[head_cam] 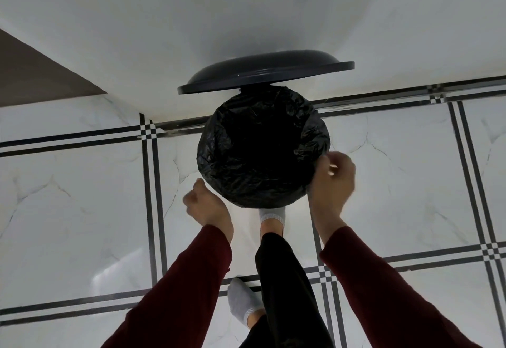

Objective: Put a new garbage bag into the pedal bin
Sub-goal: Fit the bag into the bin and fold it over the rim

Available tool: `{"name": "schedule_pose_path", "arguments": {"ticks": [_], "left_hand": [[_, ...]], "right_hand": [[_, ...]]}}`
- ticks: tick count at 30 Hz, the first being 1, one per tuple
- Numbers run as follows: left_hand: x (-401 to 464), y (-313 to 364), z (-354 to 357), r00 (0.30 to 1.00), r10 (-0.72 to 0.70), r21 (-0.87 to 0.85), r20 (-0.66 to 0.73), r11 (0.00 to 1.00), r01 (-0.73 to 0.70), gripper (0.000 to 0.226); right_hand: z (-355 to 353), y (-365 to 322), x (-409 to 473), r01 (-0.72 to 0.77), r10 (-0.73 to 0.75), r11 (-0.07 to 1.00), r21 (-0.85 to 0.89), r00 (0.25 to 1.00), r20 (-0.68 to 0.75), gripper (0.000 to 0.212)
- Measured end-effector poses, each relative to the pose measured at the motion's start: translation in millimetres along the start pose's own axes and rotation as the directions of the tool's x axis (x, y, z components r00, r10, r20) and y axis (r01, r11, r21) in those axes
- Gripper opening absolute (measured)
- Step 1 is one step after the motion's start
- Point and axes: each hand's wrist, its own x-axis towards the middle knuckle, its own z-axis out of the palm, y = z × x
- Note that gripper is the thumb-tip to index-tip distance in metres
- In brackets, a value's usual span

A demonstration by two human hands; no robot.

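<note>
I look straight down into the round pedal bin, whose dark lid [265, 74] stands raised at the far side. A black garbage bag [262, 150] lines the bin and is folded over its rim all round, hiding the bin's body. My right hand [332, 178] pinches the bag's edge at the right near side of the rim. My left hand [204, 202] is curled just off the left near side of the rim, and I cannot see anything in it. My foot in a grey sock [272, 216] reaches under the bin's front, where the pedal is hidden.
The bin stands against a white wall [246, 13] on a white marble-look tiled floor [82, 197] with black stripe borders. A brown panel [35, 74] shows at the far left. My other foot [243, 304] rests on the floor behind.
</note>
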Motion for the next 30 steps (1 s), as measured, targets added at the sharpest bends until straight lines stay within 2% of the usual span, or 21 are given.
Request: {"name": "schedule_pose_path", "arguments": {"ticks": [1,2,3,4,6,7,9,11,14,16,18,19,21,22,26,29,30], "left_hand": [[-5.0,5.3,1.9,0.982,0.190,0.059,-0.007,0.980,-0.189,0.028],[-8.8,9.1,3.9,0.935,0.352,0.137,0.045,0.925,-0.355,0.024],[-10.4,12.1,6.7,0.873,0.470,0.224,0.130,0.844,-0.487,0.020],[-10.2,14.3,10.1,0.811,0.543,0.289,0.219,0.757,-0.585,0.017],[-4.9,17.9,16.5,0.736,0.577,0.343,0.352,0.652,-0.676,0.015],[-2.3,19.1,19.1,0.723,0.574,0.357,0.386,0.629,-0.690,0.016],[5.2,22.1,22.5,0.716,0.568,0.396,0.405,0.597,-0.698,0.017],[11.3,23.9,22.1,0.720,0.564,0.433,0.404,0.575,-0.694,0.019],[16.8,25.5,19.7,0.720,0.561,0.473,0.408,0.545,-0.693,0.024],[18.9,25.4,19.4,0.727,0.556,0.476,0.402,0.551,-0.685,0.023],[19.9,27.5,20.1,0.742,0.548,0.444,0.386,0.595,-0.670,0.022],[21.0,29.4,20.7,0.760,0.533,0.419,0.372,0.634,-0.650,0.021],[21.7,33.4,22.1,0.810,0.477,0.368,0.340,0.725,-0.582,0.021],[21.3,34.7,22.4,0.831,0.444,0.350,0.335,0.760,-0.547,0.022],[23.1,38.2,22.3,0.845,0.403,0.318,0.351,0.798,-0.512,0.021],[25.0,38.0,23.0,0.845,0.403,0.320,0.351,0.797,-0.513,0.023],[25.5,38.3,23.4,0.843,0.410,0.333,0.348,0.787,-0.520,0.023]], "right_hand": [[6.4,-3.8,-5.3,0.254,-0.242,0.965,-0.069,0.959,0.150,0.015],[16.1,-7.0,-8.8,0.441,-0.380,0.888,-0.129,0.863,0.334,0.019],[29.8,-5.4,-9.6,0.566,-0.412,0.801,-0.196,0.759,0.505,0.024],[43.5,-5.1,-10.3,0.644,-0.364,0.715,-0.271,0.674,0.643,0.032],[65.9,-8.2,-11.4,0.695,-0.101,0.589,-0.413,0.570,0.815,0.045],[72.3,-10.6,-10.6,0.680,0.073,0.566,-0.467,0.523,0.849,0.049],[79.9,-20.1,-9.1,0.576,0.354,0.605,-0.549,0.423,0.834,0.054],[81.7,-25.2,-9.5,0.541,0.417,0.607,-0.582,0.406,0.813,0.055],[84.1,-20.2,-13.0,0.671,0.378,0.524,-0.524,0.368,0.849,0.051],[83.2,-20.5,-14.9,0.600,0.470,0.553,-0.578,0.348,0.811,0.054],[84.0,-23.5,-11.7,0.580,0.427,0.582,-0.569,0.377,0.822,0.053],[86.0,-24.0,-8.4,0.609,0.339,0.580,-0.542,0.425,0.839,0.050],[92.5,-21.9,-1.7,0.562,0.208,0.641,-0.523,0.529,0.823,0.048],[95.8,-20.5,1.3,0.562,0.203,0.639,-0.525,0.536,0.820,0.049],[112.0,-22.6,-7.2,0.596,0.424,0.583,-0.553,0.357,0.832,0.057],[117.7,-27.4,-2.1,0.670,0.396,0.531,-0.519,0.345,0.851,0.051],[117.8,-28.6,2.6,0.695,0.322,0.521,-0.496,0.378,0.868,0.046]]}}
